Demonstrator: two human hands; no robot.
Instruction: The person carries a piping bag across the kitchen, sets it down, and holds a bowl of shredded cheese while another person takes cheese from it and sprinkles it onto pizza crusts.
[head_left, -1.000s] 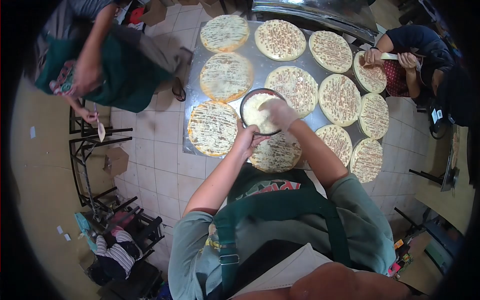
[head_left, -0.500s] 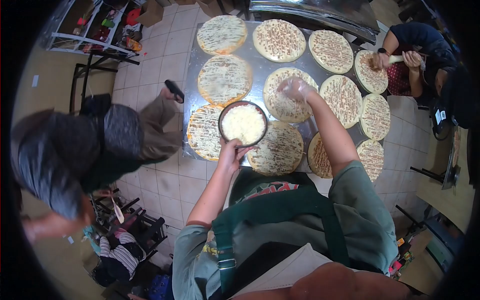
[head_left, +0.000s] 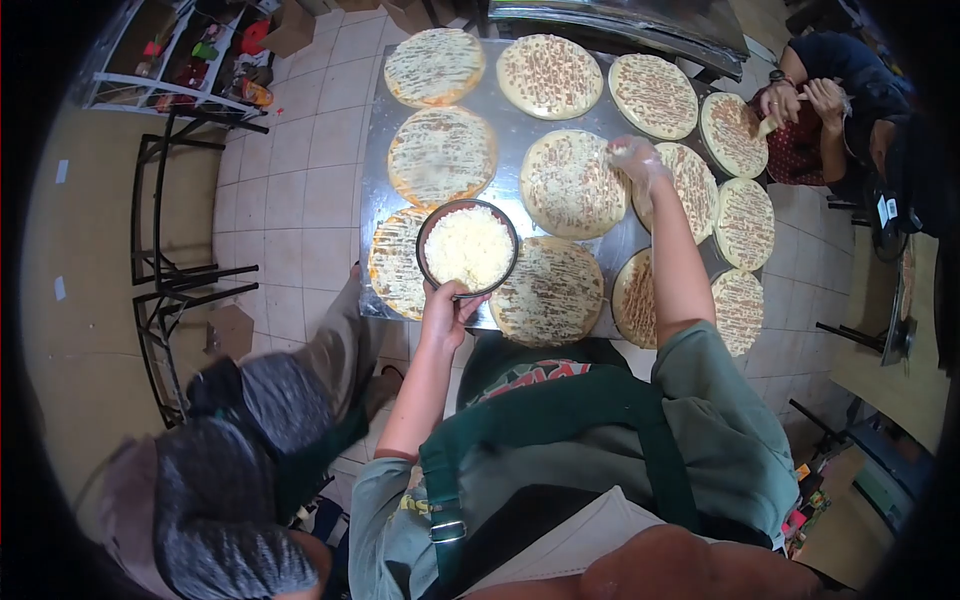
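Observation:
My left hand (head_left: 452,310) grips a dark round bowl (head_left: 421,262) by its near rim, over the lower left of the table. White grated cheese (head_left: 468,248) fills most of the bowl. My right hand (head_left: 642,165), in a clear thin glove, hovers at the right edge of the middle pizza (head_left: 575,185). Its fingers are bunched around pale shreds that look like grated cheese. Just to the right lies another pizza (head_left: 690,190), partly covered by my hand and forearm. Brown streaks cross the pizzas, and white shreds show on those at the left.
Several more pizzas (head_left: 550,78) fill the metal table (head_left: 505,165). At the far right a person (head_left: 850,75) holds a pale piping bag (head_left: 770,124) over a pizza. Another person (head_left: 240,480) bends at the lower left, close to my left arm. Black metal frames (head_left: 160,230) stand left.
My right hand has moved right, from over the middle pizza to its right edge. The bowl has shifted slightly left. The person at left has moved lower and nearer me; the piping bag has tilted down.

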